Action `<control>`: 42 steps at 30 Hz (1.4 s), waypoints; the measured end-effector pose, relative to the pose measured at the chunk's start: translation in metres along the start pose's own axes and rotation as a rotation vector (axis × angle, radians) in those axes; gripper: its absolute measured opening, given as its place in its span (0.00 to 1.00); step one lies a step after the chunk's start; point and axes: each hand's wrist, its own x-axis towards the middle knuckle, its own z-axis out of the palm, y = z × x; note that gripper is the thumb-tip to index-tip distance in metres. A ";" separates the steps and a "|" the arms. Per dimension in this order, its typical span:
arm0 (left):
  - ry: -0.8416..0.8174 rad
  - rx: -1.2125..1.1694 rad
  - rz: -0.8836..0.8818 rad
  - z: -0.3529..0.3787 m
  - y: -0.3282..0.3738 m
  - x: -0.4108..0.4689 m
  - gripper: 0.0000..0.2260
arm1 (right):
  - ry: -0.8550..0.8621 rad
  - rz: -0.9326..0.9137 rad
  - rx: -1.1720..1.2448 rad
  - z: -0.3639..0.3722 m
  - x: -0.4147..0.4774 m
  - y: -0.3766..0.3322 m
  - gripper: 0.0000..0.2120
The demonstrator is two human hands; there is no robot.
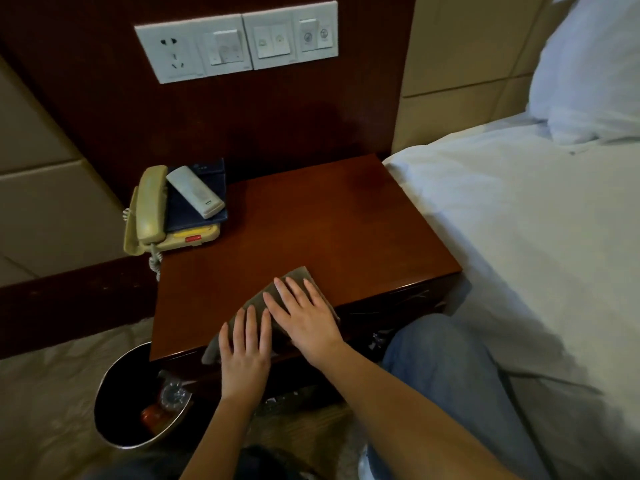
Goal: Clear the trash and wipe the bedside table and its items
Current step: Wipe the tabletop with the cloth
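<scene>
A grey cloth (pixel 300 274) lies on the front edge of the dark wooden bedside table (pixel 311 216). My right hand (pixel 304 317) presses flat on the cloth with straight fingers. My left hand (pixel 246 344) lies flat beside it on the cloth's near end, which hangs over the table edge. At the table's back left stands a beige telephone (pixel 149 209) with a dark blue folder (pixel 197 202) and a white remote control (pixel 195 191) stacked on it.
A dark bin (pixel 114 403) with a plastic bottle and other trash stands on the floor at the table's front left. The white bed (pixel 519 237) borders the table on the right. A switch and socket panel (pixel 235 41) hangs on the wall behind.
</scene>
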 end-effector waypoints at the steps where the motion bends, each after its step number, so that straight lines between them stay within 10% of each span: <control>1: 0.011 0.001 0.019 0.000 0.009 0.005 0.47 | -0.001 0.012 0.005 -0.001 -0.005 0.010 0.35; 24: 0.034 -0.021 0.228 -0.024 0.002 0.022 0.48 | -0.167 0.167 -0.037 -0.011 0.000 0.004 0.42; 42: -0.103 0.136 -0.021 -0.023 -0.176 -0.055 0.43 | -0.214 -0.030 -0.080 0.001 0.091 -0.184 0.42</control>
